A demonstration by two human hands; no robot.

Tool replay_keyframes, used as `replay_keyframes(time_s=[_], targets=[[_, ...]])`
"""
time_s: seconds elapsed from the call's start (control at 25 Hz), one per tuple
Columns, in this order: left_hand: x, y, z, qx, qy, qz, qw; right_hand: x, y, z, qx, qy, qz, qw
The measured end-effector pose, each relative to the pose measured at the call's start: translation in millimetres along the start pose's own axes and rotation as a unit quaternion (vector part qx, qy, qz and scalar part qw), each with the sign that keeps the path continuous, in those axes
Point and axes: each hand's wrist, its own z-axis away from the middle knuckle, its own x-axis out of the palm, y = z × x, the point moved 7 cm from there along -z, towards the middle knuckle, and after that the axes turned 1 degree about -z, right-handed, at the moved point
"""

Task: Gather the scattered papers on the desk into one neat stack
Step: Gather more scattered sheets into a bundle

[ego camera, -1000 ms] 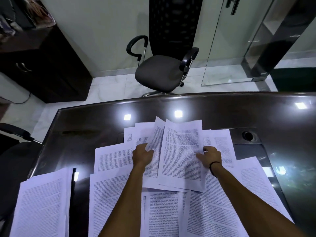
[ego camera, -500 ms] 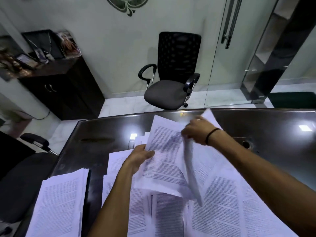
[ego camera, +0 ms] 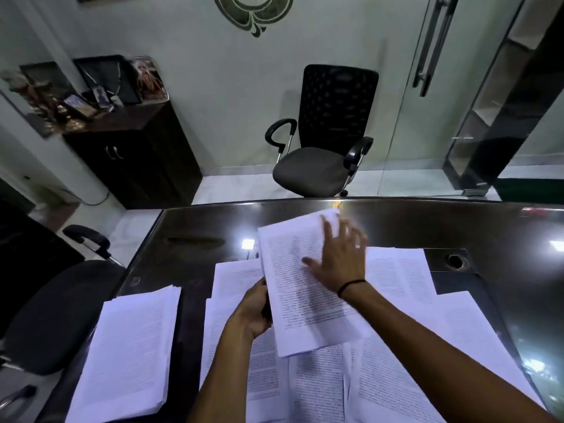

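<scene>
Loose printed sheets (ego camera: 378, 389): overlapping along the desk's near edge, spreading toward its right side, text facing up. Not yet gathered.

Stack of papers (ego camera: 128, 349): near the desk's (ego camera: 427, 227) left edge, well apart from my hands, edges roughly squared, long axis running near to far.

My left hand (ego camera: 254, 312): fingers curled round the left edge of the held bundle, gripping from below and beside it.

Held bundle of sheets (ego camera: 293, 294): at mid-desk, lifted above the loose sheets. Long axis runs near to far, tipped a little to the right at the far end; print faces up, and the far corner curls upward.

My right hand (ego camera: 341, 257): fingers spread wide and flat, pressing on the bundle's right half. A black band sits at the wrist.

Further sheets (ego camera: 399, 273): lie flat just right of that hand.

Cable hole (ego camera: 455, 261): toward the far right of the desk.

Office chair (ego camera: 320, 154): beyond the far edge.

Risks, as I judge them: the glossy desk could let sheets slide off if swept too fast; my one-sided grip could fan the bundle or crease its curled corner.
</scene>
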Motion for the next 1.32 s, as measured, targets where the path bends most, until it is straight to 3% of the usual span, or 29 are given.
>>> replay_keyframes(time_s=[0.08, 0.16, 0.24, 0.32, 0.52, 0.68, 0.8, 0.88, 0.96, 1.04, 1.12, 1.24, 1.32], targets=[[-26.1, -1.3, 4.2, 0.002, 0.008, 0.022, 1.0, 23.1, 28.2, 2.8, 0.165, -0.13, -0.145, 0.967], [-54.4, -5.9, 8.1, -0.005, 0.025, 0.054, 0.998, 56.6, 19.1, 14.3, 0.178, -0.249, -0.309, 0.9], [-86.6, -14.4, 10.3, -0.006, 0.035, 0.079, 0.996, 90.4, -4.4, 31.0, 0.178, -0.281, -0.433, 0.838], [-117.8, -28.2, 13.1, -0.011, 0.048, 0.08, 0.996, 126.9, -24.1, 52.9, 0.19, -0.302, -0.461, 0.813], [-207.3, -71.5, 13.1, -0.018, 0.141, -0.079, 0.987, 204.2, -63.5, 105.2, 0.214, -0.321, -0.389, 0.836], [-246.2, -98.3, 3.9, -0.041, 0.237, -0.191, 0.952, 219.9, -68.8, 132.1, 0.255, -0.32, -0.363, 0.837], [-257.0, -101.0, -3.2, -0.054, 0.271, -0.354, 0.894, 221.9, -62.3, 135.1, 0.25, -0.331, -0.329, 0.848], [-249.1, -88.3, -6.4, -0.024, 0.281, -0.474, 0.834, 214.3, -51.8, 129.3, 0.232, -0.31, -0.303, 0.871], [-224.8, -67.1, -9.4, 0.014, 0.303, -0.515, 0.802, 199.1, -37.3, 119.2, 0.229, -0.28, -0.301, 0.882], [-179.1, -47.4, -22.2, 0.059, 0.282, -0.504, 0.814, 181.5, -16.6, 108.9, 0.241, -0.257, -0.315, 0.881], [-111.7, -41.5, -44.6, 0.097, 0.207, -0.488, 0.842, 165.4, 16.1, 104.5, 0.252, -0.238, -0.318, 0.882], [-9.5, -65.4, -67.3, 0.079, 0.09, -0.449, 0.886, 143.1, 86.6, 116.7, 0.297, -0.189, -0.274, 0.895], [43.9, -91.8, -73.8, 0.066, 0.036, -0.47, 0.88, 124.4, 141.6, 139.3, 0.367, -0.157, -0.186, 0.898]])
